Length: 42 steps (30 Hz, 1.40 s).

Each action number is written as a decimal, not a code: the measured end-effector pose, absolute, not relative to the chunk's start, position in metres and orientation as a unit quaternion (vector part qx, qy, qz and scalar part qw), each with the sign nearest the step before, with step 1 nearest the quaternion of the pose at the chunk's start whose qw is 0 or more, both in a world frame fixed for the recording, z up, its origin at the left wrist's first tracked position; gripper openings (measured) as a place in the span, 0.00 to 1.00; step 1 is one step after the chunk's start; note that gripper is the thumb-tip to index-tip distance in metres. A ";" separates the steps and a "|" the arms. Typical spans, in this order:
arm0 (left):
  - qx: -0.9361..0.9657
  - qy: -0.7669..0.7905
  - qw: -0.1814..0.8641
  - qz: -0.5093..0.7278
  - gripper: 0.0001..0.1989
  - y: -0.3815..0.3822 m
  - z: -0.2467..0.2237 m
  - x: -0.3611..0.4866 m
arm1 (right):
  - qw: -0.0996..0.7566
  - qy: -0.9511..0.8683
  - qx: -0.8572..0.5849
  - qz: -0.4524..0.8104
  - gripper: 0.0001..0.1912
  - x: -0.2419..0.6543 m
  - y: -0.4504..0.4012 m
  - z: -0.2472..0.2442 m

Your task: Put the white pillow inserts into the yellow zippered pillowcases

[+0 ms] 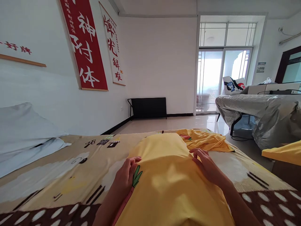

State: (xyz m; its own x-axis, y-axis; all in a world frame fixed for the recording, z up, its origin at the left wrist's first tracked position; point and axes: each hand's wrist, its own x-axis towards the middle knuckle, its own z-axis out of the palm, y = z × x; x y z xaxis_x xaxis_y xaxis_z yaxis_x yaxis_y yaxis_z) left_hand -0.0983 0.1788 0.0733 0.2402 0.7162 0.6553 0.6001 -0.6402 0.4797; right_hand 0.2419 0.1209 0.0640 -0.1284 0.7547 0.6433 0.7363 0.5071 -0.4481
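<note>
A yellow carrot-print cloth (pixel 169 175) lies lengthwise in front of me, smooth and bulging like a covered pillow. Its far end is rounded, and its near end runs out of the bottom of the view. My left hand (pixel 130 166) is closed on its left edge, fingers curled beside the green carrot leaves. At the right edge, my right hand (pixel 203 160) has its fingers bent and pinches the fabric. Just beyond that hand, a second yellow cloth (pixel 204 140) with a carrot print lies crumpled.
A beige and brown patterned blanket (pixel 77 188) lies underneath. White fabric (pixel 25 135) is heaped at the left. Yellow fabric (pixel 284 153) lies over a brown box at the right. Behind it stands a plastic-covered table (pixel 256 103). A black folded panel (pixel 149 107) leans by the far wall.
</note>
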 end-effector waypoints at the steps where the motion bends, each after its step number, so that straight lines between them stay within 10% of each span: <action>1: 0.781 0.420 0.065 0.457 0.15 0.177 0.074 -0.098 | 0.444 -0.747 -0.494 0.025 0.10 0.241 0.122 0.063; 14: 0.800 0.452 0.024 0.393 0.10 0.165 0.074 -0.076 | 0.502 -0.693 -0.513 0.068 0.13 0.223 0.126 0.060; 23: 0.767 0.350 -0.230 0.486 0.08 0.126 0.077 -0.085 | 0.393 -0.739 -0.542 0.079 0.14 0.219 0.067 0.091; 33: 0.838 0.507 0.042 0.196 0.23 0.128 0.092 -0.076 | 0.288 -0.772 -0.554 0.116 0.19 0.213 0.079 0.085; 42: 0.870 0.453 0.061 0.184 0.20 0.111 0.105 -0.082 | 0.275 -0.806 -0.522 0.048 0.16 0.227 0.075 0.088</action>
State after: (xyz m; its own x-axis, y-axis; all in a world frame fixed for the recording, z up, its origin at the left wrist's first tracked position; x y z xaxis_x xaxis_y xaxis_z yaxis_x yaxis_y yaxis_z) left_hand -0.0825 0.1108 0.1050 0.5215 0.8114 0.2639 0.7664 -0.5814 0.2731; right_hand 0.2270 0.0745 0.0876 -0.3033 0.8678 0.3936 0.8146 0.4504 -0.3653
